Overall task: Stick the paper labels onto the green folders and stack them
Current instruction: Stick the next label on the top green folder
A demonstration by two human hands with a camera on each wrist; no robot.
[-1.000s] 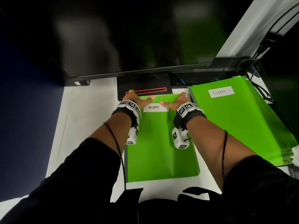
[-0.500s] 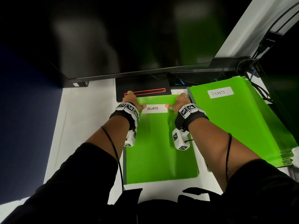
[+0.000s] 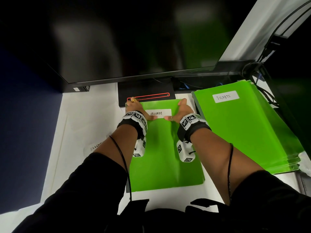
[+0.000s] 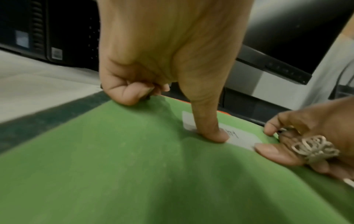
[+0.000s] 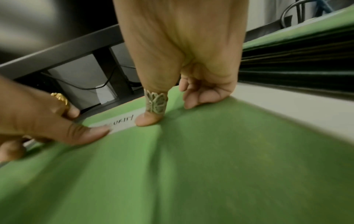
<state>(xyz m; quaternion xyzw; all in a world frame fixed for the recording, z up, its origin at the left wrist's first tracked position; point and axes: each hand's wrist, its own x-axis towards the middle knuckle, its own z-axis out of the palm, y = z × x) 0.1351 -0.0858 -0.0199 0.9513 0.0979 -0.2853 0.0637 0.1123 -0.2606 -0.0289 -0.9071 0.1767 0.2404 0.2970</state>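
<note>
Head view shows a white label (image 3: 158,113) that reads "SECURITY" on a green folder (image 3: 165,158). That folder lies flat on the white table (image 3: 75,132), close to the person. Just to its right sits a stack of green folders (image 3: 244,132); the top label (image 3: 225,97) reads "TICKETS". The left hand (image 3: 136,108) and right hand (image 3: 182,110) each press a thumb on the label's lower edge, with the other fingers curled at the folder's top edge. A second ago the thumbs sat higher, at the label's ends. A big dark screen (image 3: 126,39) stands behind.
</note>
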